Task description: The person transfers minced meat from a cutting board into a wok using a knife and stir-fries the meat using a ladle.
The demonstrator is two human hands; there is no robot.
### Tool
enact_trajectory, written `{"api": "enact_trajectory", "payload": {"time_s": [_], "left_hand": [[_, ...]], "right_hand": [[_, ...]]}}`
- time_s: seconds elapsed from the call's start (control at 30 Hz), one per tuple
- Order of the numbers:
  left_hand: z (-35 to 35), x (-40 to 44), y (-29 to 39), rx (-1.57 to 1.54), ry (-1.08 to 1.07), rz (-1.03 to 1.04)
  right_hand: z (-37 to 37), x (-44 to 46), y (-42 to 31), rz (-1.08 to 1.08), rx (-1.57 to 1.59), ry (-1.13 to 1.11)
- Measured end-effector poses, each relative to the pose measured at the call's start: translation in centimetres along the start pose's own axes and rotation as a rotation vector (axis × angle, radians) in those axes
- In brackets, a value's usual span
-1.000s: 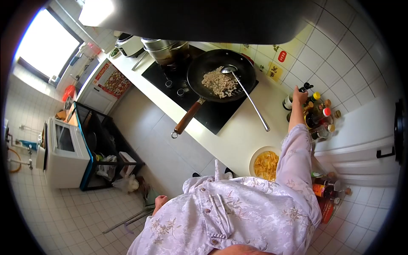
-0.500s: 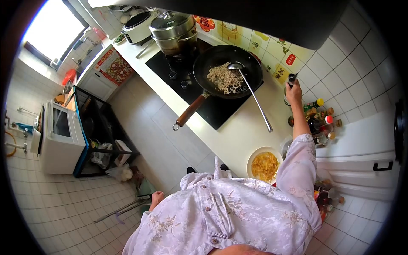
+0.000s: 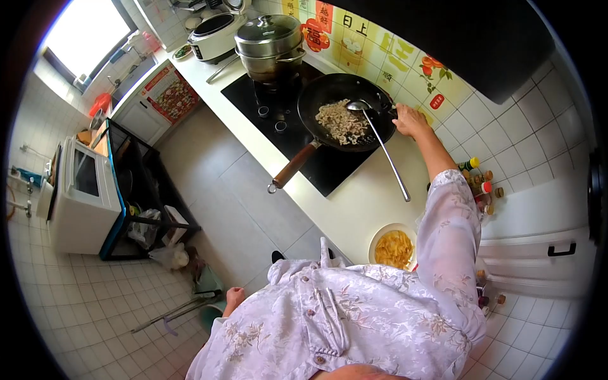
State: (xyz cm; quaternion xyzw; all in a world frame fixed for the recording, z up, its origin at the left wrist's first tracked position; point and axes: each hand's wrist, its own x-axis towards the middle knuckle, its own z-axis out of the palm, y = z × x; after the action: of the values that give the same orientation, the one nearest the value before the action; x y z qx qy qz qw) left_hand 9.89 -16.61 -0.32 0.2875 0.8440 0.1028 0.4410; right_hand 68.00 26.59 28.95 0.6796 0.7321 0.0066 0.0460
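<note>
My right hand (image 3: 411,121) is closed around a dark bottle (image 3: 387,109) at the right rim of the wok. The bottle is tipped toward the pan and mostly hidden by my fingers and the dark background. Inside the black wok (image 3: 310,95) lies a heap of browned minced meat (image 3: 342,122). A metal ladle (image 3: 387,152) rests with its bowl in the wok and its handle over the counter. The wok's wooden handle (image 3: 296,166) points toward the front edge. Down by my side, my left hand (image 3: 235,297) hangs with curled fingers, apparently holding nothing.
A lidded steamer pot (image 3: 269,47) stands behind the wok on the black hob (image 3: 329,177). Nearer me is a bowl (image 3: 375,237) of yellow shredded food (image 3: 395,249). Several bottles (image 3: 478,180) line the right wall. A range hood (image 3: 468,38) overhangs the wok.
My right hand has moved left with the bottle, from beside the wall bottles to the wok's rim, and the bottle is now tipped. My left hand stays at my side.
</note>
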Motion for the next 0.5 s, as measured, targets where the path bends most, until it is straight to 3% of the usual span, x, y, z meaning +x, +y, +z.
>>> {"api": "enact_trajectory", "payload": {"time_s": [0.37, 0.5], "left_hand": [[0.2, 0.2, -4.2, -0.020, 0.067, 0.013], [-0.3, -2.2, -1.7, -0.118, 0.031, -0.058]], "right_hand": [[0.1, 3.5, -3.4, -0.007, -0.067, -0.044], [-0.8, 3.5, -5.1, 0.005, -0.109, -0.088]]}}
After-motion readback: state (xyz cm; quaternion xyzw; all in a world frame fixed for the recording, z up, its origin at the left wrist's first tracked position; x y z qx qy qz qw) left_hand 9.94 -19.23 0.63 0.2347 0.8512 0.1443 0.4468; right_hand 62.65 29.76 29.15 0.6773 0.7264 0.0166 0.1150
